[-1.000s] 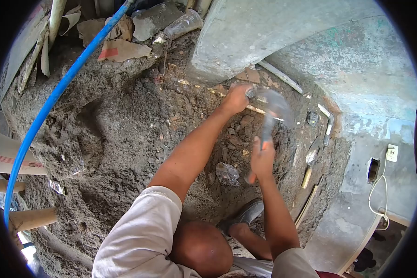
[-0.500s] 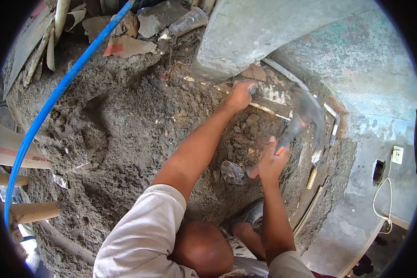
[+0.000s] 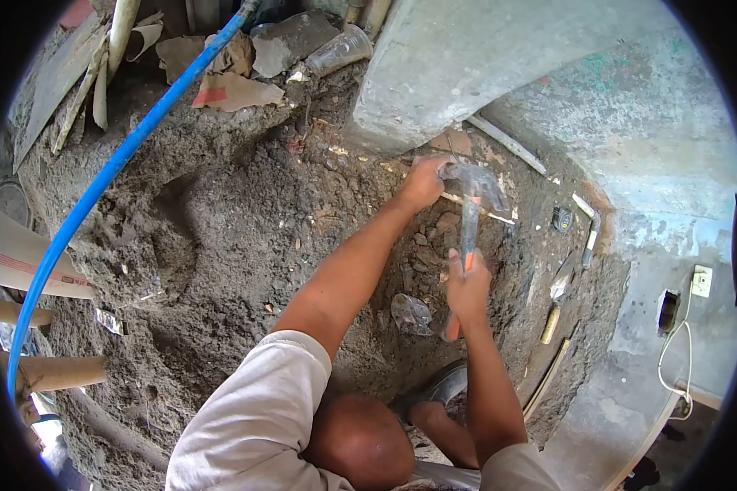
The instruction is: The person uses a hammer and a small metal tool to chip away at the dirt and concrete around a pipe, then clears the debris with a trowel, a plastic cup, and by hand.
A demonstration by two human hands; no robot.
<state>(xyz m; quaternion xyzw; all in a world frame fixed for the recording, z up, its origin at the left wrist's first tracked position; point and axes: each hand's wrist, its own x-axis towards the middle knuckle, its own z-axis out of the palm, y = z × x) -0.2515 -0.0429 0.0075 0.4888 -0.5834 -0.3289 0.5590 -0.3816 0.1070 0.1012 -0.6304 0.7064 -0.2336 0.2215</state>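
My left hand is closed in a fist near the foot of the concrete column, around what looks like a chisel, mostly hidden by the fist and the hammer head. My right hand grips the orange-and-grey handle of a claw hammer. The hammer's metal head is right at the top of the left fist, overlapping the chisel's end in this view. A thin pale strip lies in the dirt just below the hammer head. Crumpled clear plastic rests on the soil left of my right hand.
The concrete column stands ahead. A tape measure, a white elbow pipe and a trowel lie at right, beside the wall. A blue hose crosses the left side over heaped soil.
The hammer has swung left and slightly up from the right, its head now at the left fist. My right hand has moved a little left. The tape measure is uncovered.
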